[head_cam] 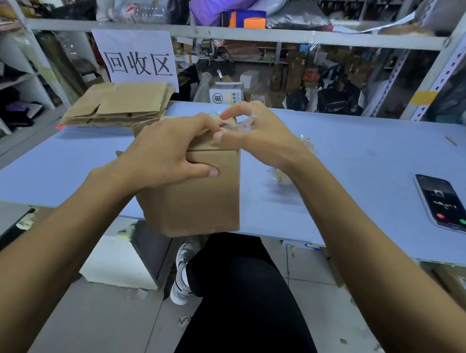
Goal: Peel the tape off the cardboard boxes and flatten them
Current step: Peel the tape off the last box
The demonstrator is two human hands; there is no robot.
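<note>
Head view. Cardboard box (197, 189) held upright over near edge of blue table (360, 148), above the person's lap. Left hand (168, 155) clamped on box top and front, thumb pressed on front face. Right hand (257, 137) at box's top right corner, thumb and fingers pinching clear tape (237, 126), apparently part-lifted (glare, hard to tell). Flattened boxes (120, 105) stacked at far left; phone (444, 203) at right; crumpled tape scraps (280, 174) nr box.

Both forearms are bare, with no sleeves, watch or rings showing. Black trousers (241, 297) cover the legs; a white sneaker (181, 279) shows.
</note>
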